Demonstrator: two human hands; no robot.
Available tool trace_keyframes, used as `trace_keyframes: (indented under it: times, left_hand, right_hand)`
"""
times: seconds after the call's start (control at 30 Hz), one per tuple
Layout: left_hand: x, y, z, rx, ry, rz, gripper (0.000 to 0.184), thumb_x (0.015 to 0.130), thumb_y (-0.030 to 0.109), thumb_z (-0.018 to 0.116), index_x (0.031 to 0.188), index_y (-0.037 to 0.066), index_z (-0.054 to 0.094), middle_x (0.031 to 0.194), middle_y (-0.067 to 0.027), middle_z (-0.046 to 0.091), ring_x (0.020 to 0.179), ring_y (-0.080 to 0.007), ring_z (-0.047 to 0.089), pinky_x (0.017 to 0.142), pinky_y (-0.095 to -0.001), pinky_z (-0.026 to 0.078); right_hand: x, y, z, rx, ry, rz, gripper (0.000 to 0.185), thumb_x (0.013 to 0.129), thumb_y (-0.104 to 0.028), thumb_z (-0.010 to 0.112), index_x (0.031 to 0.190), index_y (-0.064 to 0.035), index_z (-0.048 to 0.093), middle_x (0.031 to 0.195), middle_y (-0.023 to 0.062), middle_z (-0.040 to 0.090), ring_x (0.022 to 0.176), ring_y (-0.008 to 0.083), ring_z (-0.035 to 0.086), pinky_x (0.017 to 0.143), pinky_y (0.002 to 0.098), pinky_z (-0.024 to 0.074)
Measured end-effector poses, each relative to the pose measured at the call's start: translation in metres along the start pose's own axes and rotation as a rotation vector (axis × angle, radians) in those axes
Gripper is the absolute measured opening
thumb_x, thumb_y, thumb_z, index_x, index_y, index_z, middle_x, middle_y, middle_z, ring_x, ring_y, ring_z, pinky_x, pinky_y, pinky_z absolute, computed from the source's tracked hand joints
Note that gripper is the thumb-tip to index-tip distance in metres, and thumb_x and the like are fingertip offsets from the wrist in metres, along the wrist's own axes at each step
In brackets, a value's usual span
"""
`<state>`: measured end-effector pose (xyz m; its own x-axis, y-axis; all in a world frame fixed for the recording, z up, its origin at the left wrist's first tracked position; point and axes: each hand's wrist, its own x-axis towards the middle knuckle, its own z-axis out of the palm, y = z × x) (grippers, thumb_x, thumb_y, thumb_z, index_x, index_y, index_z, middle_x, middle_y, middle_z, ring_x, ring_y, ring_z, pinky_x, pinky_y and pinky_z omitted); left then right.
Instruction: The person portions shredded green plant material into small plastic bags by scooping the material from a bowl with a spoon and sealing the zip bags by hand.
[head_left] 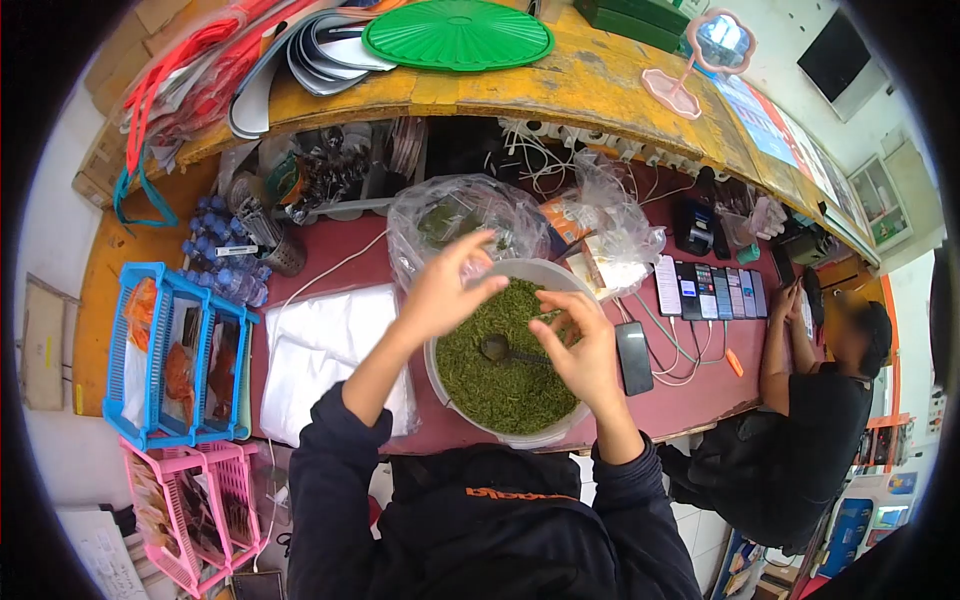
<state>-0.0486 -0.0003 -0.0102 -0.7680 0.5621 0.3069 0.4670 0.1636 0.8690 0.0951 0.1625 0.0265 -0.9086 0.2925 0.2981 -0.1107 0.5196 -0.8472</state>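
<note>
Hovering with fingers apart, left hand (447, 288) and right hand (584, 352) seem empty, the spoon (494, 347) resting in greens (500, 400), probably for convenience.

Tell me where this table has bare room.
On the table: one patch between the black phone, orange item and near edge; another, crossed by a cable, between the white sheets, metal cup and clear bag. Crowded: behind the tub and around the row of phones.
</note>
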Motion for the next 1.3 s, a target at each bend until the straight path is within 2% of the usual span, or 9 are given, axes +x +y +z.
trace_keyframes:
  times: [0.17,0.27,0.53,0.67,0.77,0.9,1.07,1.27,1.3]
  left_hand:
    - [-0.038,0.025,0.033,-0.637,-0.38,-0.342,0.041,0.102,0.035,0.05,0.128,0.004,0.057,0.085,-0.0014,0.061,0.061,-0.006,0.056,0.054,-0.0214,0.045]
    - [-0.047,0.028,0.037,-0.67,-0.373,-0.396,0.041,0.102,0.035,0.049,0.128,0.004,0.057,0.088,-0.002,0.063,0.062,-0.0077,0.057,0.055,-0.0221,0.046]
    - [-0.05,0.023,0.028,-0.734,-0.286,-0.349,0.037,0.103,0.028,0.049,0.126,0.001,0.057,0.109,-0.0056,0.064,0.074,-0.0101,0.061,0.063,-0.0233,0.049]
    - [-0.049,0.02,0.01,-0.538,-0.062,-0.275,0.021,0.096,0.022,0.061,0.092,0.002,0.068,0.096,-0.0043,0.065,0.072,-0.0107,0.061,0.062,-0.0241,0.048]
    - [-0.053,0.039,0.015,-0.221,0.108,0.048,0.026,0.081,0.016,0.077,0.068,-0.001,0.062,0.069,-0.0072,0.061,0.059,-0.0161,0.056,0.056,-0.0309,0.043]
    - [-0.058,0.056,0.011,0.102,-0.123,-0.003,0.028,0.078,0.023,0.079,0.07,0.002,0.064,0.066,-0.0095,0.061,0.057,-0.026,0.058,0.055,-0.0329,0.045]
    - [-0.062,0.056,0.031,-0.033,-0.147,0.064,0.019,0.083,0.016,0.074,0.077,0.001,0.066,0.067,-0.0092,0.062,0.059,-0.022,0.061,0.057,-0.0319,0.046]
    - [-0.069,0.054,0.033,0.012,-0.213,0.064,0.02,0.088,0.017,0.065,0.076,0.001,0.065,0.07,-0.0119,0.063,0.062,-0.0271,0.063,0.057,-0.0346,0.047]
    - [-0.071,0.056,0.032,0.108,-0.227,0.103,0.02,0.088,0.016,0.065,0.075,0.001,0.064,0.07,-0.0127,0.063,0.063,-0.0288,0.063,0.057,-0.0356,0.048]
  right_hand:
    - [-0.006,0.011,0.012,-0.171,0.032,-0.205,0.025,0.073,-0.009,0.081,0.092,-0.0046,0.065,0.086,0.0057,0.064,0.064,0.0181,0.062,0.057,0.0292,0.0493]
    - [-0.01,0.011,0.011,-0.135,0.006,-0.188,0.017,0.074,-0.005,0.077,0.081,-0.0035,0.063,0.083,0.0066,0.065,0.066,0.0221,0.065,0.057,0.0314,0.0503]
    - [-0.01,0.02,-0.001,-0.337,0.168,-0.209,0.016,0.081,0.002,0.066,0.096,-0.0031,0.069,0.085,0.0121,0.064,0.071,0.0308,0.065,0.063,0.0377,0.0517]
    - [-0.012,0.019,-0.02,-0.194,0.058,-0.002,0.022,0.084,0.007,0.064,0.105,0.002,0.069,0.083,0.0114,0.066,0.069,0.0185,0.065,0.062,0.0264,0.0513]
    - [-0.022,0.019,-0.011,-0.077,-0.029,0.07,0.02,0.085,0.007,0.064,0.104,0.0027,0.07,0.082,0.0096,0.065,0.069,0.013,0.063,0.062,0.0241,0.0506]
    - [-0.026,0.02,-0.012,-0.053,-0.105,0.119,0.011,0.082,0.004,0.068,0.093,0.0023,0.07,0.078,0.0076,0.063,0.066,0.0133,0.061,0.059,0.0253,0.0477]
    - [-0.037,0.012,-0.008,0.046,-0.128,0.109,0.007,0.081,-0.001,0.073,0.079,0.001,0.066,0.072,0.0038,0.062,0.061,0.0096,0.057,0.055,0.023,0.0445]
    - [-0.046,0.019,-0.009,0.685,-0.457,0.528,0.019,0.092,-0.011,0.064,0.077,-0.002,0.056,0.067,-0.0007,0.056,0.056,0.004,0.05,0.05,0.0229,0.0396]
    - [-0.045,0.015,-0.007,0.27,-0.401,0.302,0.022,0.093,-0.014,0.061,0.078,-0.0013,0.054,0.063,0.0054,0.055,0.053,0.0128,0.053,0.049,0.0318,0.0412]
